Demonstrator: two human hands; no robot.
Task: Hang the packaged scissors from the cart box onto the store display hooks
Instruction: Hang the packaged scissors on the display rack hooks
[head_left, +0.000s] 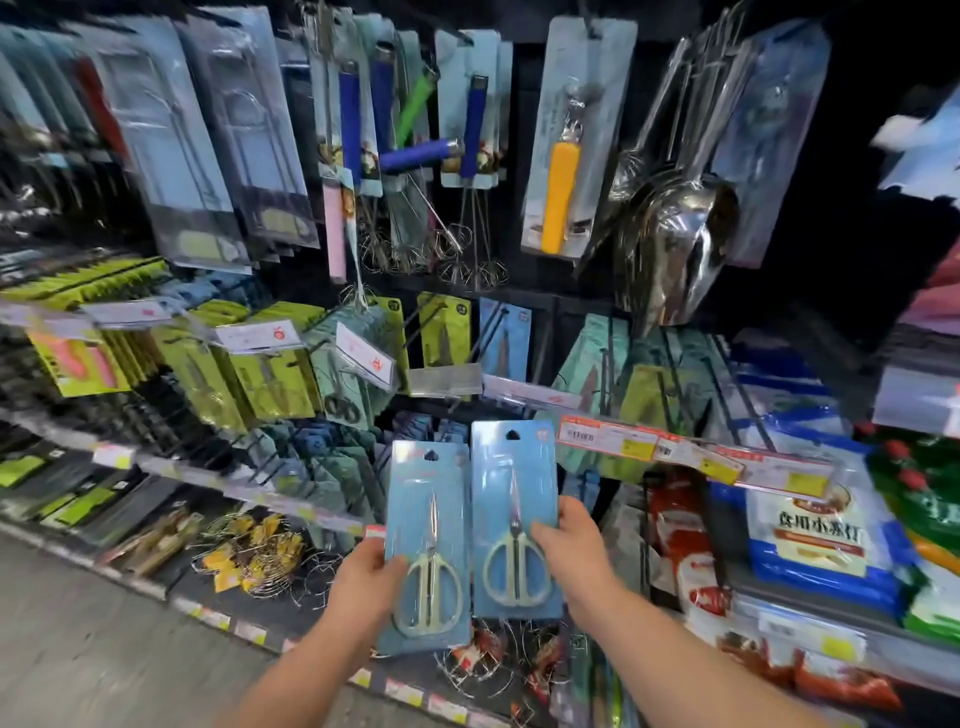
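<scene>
I hold two blue carded packs of scissors upright in front of the display. My left hand grips the left scissors pack by its lower left edge. My right hand grips the right scissors pack by its lower right edge. Each card has a hang hole at the top and pale-handled scissors under clear plastic. Behind them, black display hooks carry blue and green carded scissors. The cart box is out of view.
Price tags stick out on hook ends just right of the packs. Whisks and ladles hang above. Bagged foods fill the shelves on the right. Wire utensils sit low left, above the grey floor.
</scene>
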